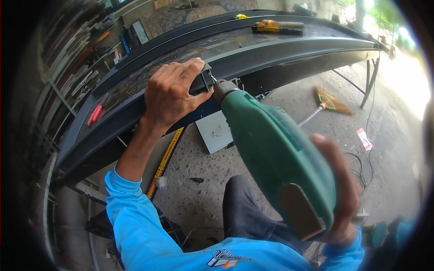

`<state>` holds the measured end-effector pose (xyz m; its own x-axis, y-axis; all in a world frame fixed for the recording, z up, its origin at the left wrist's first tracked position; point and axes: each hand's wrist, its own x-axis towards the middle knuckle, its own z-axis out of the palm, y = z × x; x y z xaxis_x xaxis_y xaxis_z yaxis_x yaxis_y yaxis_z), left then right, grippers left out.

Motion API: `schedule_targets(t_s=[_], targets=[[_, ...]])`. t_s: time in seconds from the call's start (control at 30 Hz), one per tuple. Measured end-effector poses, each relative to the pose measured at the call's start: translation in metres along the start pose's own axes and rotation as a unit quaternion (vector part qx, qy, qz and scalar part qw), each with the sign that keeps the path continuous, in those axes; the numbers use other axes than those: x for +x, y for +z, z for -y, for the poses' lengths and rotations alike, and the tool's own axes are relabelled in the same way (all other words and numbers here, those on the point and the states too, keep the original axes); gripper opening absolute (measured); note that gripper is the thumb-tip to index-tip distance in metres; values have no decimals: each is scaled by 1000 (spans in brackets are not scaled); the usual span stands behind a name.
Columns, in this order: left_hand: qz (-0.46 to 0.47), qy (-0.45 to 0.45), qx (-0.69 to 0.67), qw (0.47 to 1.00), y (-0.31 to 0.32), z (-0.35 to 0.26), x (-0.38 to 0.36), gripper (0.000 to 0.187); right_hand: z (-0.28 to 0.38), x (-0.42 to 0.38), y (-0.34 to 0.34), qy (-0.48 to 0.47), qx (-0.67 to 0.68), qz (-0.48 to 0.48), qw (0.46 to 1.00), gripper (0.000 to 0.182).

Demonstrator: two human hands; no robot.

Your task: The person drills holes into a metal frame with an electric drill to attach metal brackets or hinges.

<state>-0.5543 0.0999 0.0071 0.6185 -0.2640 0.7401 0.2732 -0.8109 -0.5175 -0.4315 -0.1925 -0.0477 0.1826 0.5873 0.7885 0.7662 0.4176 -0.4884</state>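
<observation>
1. Gripping the green power drill (275, 149) from behind, the right hand (341, 194) is clenched around its rear handle, with fingers curling over the near end of the body.
2. The drill points away from the person and slightly upward to the left, its chuck (224, 88) close to a small dark bracket (207, 80) at the near edge of a long dark metal frame (289, 47).
3. The bit is very small in the picture; its tip seems to meet the bracket, though the exact contact is hard to tell.
4. The left hand (169, 92) is closed over the frame's near edge, palm down, pressing on the bracket with fingers wrapped over the top and the thumb lying just beside the chuck.
5. The frame runs from lower left to upper right across the view, resting on thin metal legs (368, 83) at the far right.
6. On the far side of the frame lies a yellow tool (271, 27).
7. Red markers (94, 114) lie on the frame's left part.
8. Below the frame, on the concrete floor (398, 135), lie a grey square plate (216, 132), a yellow measuring tape (165, 162) and a broom (330, 101).
9. Both arms wear bright blue sleeves (135, 217).
</observation>
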Motion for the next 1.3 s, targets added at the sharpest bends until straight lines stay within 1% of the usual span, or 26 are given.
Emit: schedule_targets(t_s=[0.03, 0.07, 0.13, 0.17, 0.3, 0.43, 0.6, 0.83, 0.9, 1.0, 1.23, 1.3], targets=[[-2, 8, 1, 1000, -1, 0, 1, 54, -2, 6, 2, -34, -8, 2, 999, 77], [7, 2, -3, 1000, -1, 0, 0, 56, -2, 10, 3, -33, -7, -6, 999, 77], [14, 3, -7, 1000, -2, 0, 0, 58, -2, 19, 5, -13, -14, 28, 999, 80], [11, 2, -6, 1000, -1, 1, 1, 59, 5, 24, 6, 18, -18, 43, 999, 80], [2, 3, -5, 1000, 0, 1, 1, 61, 7, 22, 5, 47, -20, 55, 997, 80], [11, -3, -7, 1000, -1, 1, 1, 61, 5, 23, 5, 42, -4, 45, 998, 80], [7, -1, -10, 1000, 0, 1, 0, 61, 7, 27, 1, 59, -14, 87, 994, 81], [10, -9, -11, 1000, -1, 0, 1, 61, 5, 29, -1, 50, -22, 93, 994, 80], [12, -9, -11, 1000, -1, 0, 1, 61, 2, 30, 2, 32, 17, 55, 998, 78], [14, -10, -8, 1000, -1, 0, 1, 62, 5, 30, -2, 48, -10, 86, 995, 77], [12, -5, -5, 1000, 0, 1, 0, 64, 3, 30, 0, 36, -17, 82, 996, 77], [13, -6, -5, 1000, 1, 1, 0, 64, 0, 28, 3, 20, -1, 60, 998, 79]])
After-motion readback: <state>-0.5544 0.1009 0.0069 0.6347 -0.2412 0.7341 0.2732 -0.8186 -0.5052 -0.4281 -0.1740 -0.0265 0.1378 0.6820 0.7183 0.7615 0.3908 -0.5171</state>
